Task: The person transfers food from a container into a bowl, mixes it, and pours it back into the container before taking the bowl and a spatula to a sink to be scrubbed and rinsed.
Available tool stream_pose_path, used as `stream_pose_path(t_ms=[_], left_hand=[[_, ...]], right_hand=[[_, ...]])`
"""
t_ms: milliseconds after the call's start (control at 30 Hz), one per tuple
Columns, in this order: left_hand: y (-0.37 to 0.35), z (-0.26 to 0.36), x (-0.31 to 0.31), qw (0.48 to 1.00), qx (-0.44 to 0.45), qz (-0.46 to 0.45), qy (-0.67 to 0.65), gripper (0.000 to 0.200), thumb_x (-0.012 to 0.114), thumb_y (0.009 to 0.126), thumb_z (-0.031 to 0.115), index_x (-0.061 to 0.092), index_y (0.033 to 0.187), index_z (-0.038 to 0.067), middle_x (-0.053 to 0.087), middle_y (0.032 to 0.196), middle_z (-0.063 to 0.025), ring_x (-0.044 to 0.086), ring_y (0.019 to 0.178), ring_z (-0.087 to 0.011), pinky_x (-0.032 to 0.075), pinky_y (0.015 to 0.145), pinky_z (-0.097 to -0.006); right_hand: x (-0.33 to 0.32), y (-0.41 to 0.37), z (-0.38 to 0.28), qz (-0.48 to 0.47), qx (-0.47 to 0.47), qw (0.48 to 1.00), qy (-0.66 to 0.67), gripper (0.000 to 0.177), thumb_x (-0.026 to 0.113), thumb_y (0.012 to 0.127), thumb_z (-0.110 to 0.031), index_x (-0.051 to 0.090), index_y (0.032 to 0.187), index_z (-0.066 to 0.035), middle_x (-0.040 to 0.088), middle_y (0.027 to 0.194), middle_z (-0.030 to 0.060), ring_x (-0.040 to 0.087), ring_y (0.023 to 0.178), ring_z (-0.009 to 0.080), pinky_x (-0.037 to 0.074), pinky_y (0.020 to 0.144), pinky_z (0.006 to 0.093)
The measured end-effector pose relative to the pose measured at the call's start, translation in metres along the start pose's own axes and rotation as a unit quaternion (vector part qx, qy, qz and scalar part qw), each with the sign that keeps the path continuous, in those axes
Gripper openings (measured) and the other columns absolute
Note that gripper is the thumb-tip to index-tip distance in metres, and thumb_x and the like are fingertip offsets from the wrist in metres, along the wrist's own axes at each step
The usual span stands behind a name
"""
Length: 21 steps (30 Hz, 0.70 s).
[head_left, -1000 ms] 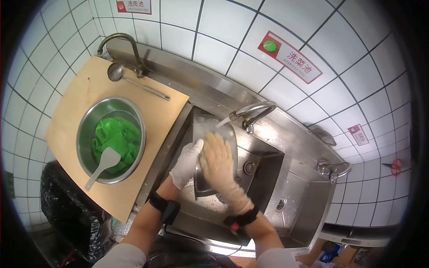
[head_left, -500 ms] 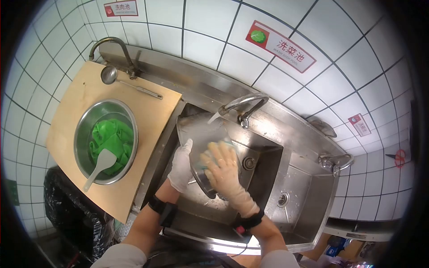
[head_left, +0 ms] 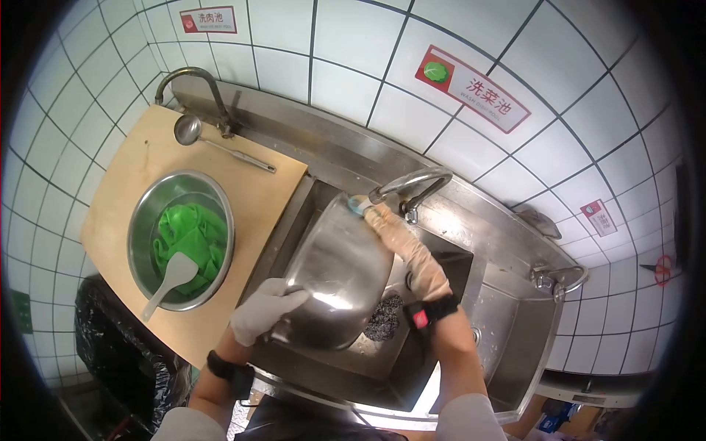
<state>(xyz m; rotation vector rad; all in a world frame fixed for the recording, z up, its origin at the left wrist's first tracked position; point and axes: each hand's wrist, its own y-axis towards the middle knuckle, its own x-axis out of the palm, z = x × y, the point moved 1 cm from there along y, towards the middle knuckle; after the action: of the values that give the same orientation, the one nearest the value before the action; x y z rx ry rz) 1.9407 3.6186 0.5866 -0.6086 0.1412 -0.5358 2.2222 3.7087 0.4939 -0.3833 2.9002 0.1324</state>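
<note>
The large steel basin is in the middle sink, tilted on edge with its convex outer side facing the camera and its far rim under the faucet.

Left hand, in a white glove: fingers are closed over the near-left rim of the basin, gripping it.

Right hand, in a translucent glove: fingers are bent around a blue sponge, pressing it against the far rim of the basin, just below the faucet spout.

A steel-wool scourer lies on the sink floor, just right of the basin.

On the left, a wooden board carries a steel bowl holding green material and a white spatula. A ladle lies at the far edge of the board.
</note>
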Motion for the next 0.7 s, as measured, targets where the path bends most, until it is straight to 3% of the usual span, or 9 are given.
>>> stream_pose_path(t_ms=[133, 200, 300, 400, 500, 533, 600, 667, 700], left_hand=[[-0.010, -0.032, -0.028, 0.981, 0.005, 0.063, -0.183, 0.031, 0.057, 0.089, 0.021, 0.060, 0.109, -0.002, 0.064, 0.089, -0.0056, 0.063, 0.082, -0.0147, 0.051, 0.072, -0.0292], [-0.007, -0.037, -0.022, 0.902, 0.082, 0.076, -0.417, 0.036, 0.057, 0.088, 0.021, 0.056, 0.115, -0.003, 0.065, 0.097, -0.0084, 0.064, 0.086, -0.0176, 0.052, 0.076, -0.0298], [-0.008, -0.033, -0.012, 0.879, 0.091, 0.113, -0.454, 0.038, 0.056, 0.089, 0.023, 0.054, 0.118, -0.002, 0.064, 0.105, -0.0100, 0.064, 0.089, -0.0185, 0.052, 0.081, -0.0304], [0.006, -0.041, -0.007, 0.881, 0.085, 0.089, -0.458, 0.038, 0.056, 0.090, 0.023, 0.054, 0.119, -0.002, 0.063, 0.105, -0.0092, 0.063, 0.091, -0.0179, 0.050, 0.083, -0.0305], [0.020, -0.037, 0.010, 0.906, 0.113, 0.077, -0.400, 0.037, 0.054, 0.092, 0.021, 0.054, 0.120, -0.002, 0.063, 0.104, -0.0079, 0.062, 0.091, -0.0158, 0.050, 0.083, -0.0300], [0.025, -0.036, 0.018, 0.906, 0.111, 0.077, -0.401, 0.037, 0.054, 0.092, 0.021, 0.054, 0.120, -0.002, 0.063, 0.104, -0.0079, 0.062, 0.091, -0.0158, 0.050, 0.083, -0.0300], [0.034, -0.033, 0.037, 0.928, 0.126, 0.096, -0.337, 0.034, 0.052, 0.094, 0.022, 0.055, 0.119, -0.002, 0.063, 0.102, -0.0055, 0.060, 0.088, -0.0125, 0.049, 0.079, -0.0285], [0.052, -0.043, 0.050, 0.930, 0.127, 0.085, -0.334, 0.033, 0.051, 0.096, 0.023, 0.055, 0.118, -0.002, 0.063, 0.101, -0.0045, 0.059, 0.087, -0.0114, 0.049, 0.078, -0.0281], [0.056, -0.048, 0.056, 0.932, 0.128, 0.074, -0.331, 0.032, 0.050, 0.097, 0.023, 0.056, 0.117, -0.001, 0.062, 0.100, -0.0036, 0.059, 0.086, -0.0103, 0.048, 0.076, -0.0277]], right_hand=[[-0.008, -0.019, 0.006, 0.013, 0.193, 0.972, 0.133, 0.037, 0.041, 0.101, -0.028, 0.049, 0.130, -0.006, 0.056, 0.120, 0.0053, 0.054, 0.106, 0.0179, 0.044, 0.092, 0.0290], [-0.002, -0.043, 0.021, 0.010, 0.250, 0.957, 0.144, 0.037, 0.042, 0.101, -0.026, 0.048, 0.129, -0.002, 0.057, 0.118, 0.0087, 0.056, 0.105, 0.0178, 0.048, 0.088, 0.0289], [0.020, -0.099, 0.055, 0.092, 0.287, 0.903, 0.305, 0.038, 0.045, 0.099, -0.026, 0.049, 0.127, -0.001, 0.058, 0.118, 0.0096, 0.057, 0.104, 0.0177, 0.049, 0.086, 0.0302], [0.044, -0.157, 0.079, 0.207, 0.318, 0.762, 0.525, 0.039, 0.049, 0.097, -0.027, 0.050, 0.125, 0.000, 0.059, 0.117, 0.0110, 0.057, 0.104, 0.0176, 0.050, 0.083, 0.0322], [0.081, -0.200, 0.075, 0.215, 0.336, 0.873, 0.279, 0.044, 0.051, 0.094, -0.034, 0.052, 0.124, -0.002, 0.061, 0.115, 0.0113, 0.058, 0.105, 0.0195, 0.048, 0.088, 0.0370], [0.104, -0.206, 0.074, 0.257, 0.180, 0.864, 0.394, 0.047, 0.049, 0.091, -0.043, 0.054, 0.119, -0.006, 0.062, 0.109, 0.0098, 0.058, 0.104, 0.0197, 0.044, 0.092, 0.0422], [0.113, -0.206, 0.064, 0.201, 0.214, 0.607, 0.739, 0.054, 0.034, 0.097, -0.053, 0.048, 0.129, -0.012, 0.046, 0.133, 0.0113, 0.042, 0.124, 0.0285, 0.033, 0.107, 0.0484], [0.116, -0.203, 0.036, 0.231, 0.252, 0.606, 0.718, 0.056, 0.035, 0.096, -0.053, 0.044, 0.133, -0.012, 0.047, 0.130, 0.0109, 0.044, 0.121, 0.0296, 0.035, 0.104, 0.0513], [0.118, -0.206, 0.031, 0.258, 0.271, 0.673, 0.638, 0.055, 0.037, 0.096, -0.052, 0.043, 0.133, -0.011, 0.047, 0.128, 0.0107, 0.044, 0.120, 0.0293, 0.037, 0.101, 0.0508]])
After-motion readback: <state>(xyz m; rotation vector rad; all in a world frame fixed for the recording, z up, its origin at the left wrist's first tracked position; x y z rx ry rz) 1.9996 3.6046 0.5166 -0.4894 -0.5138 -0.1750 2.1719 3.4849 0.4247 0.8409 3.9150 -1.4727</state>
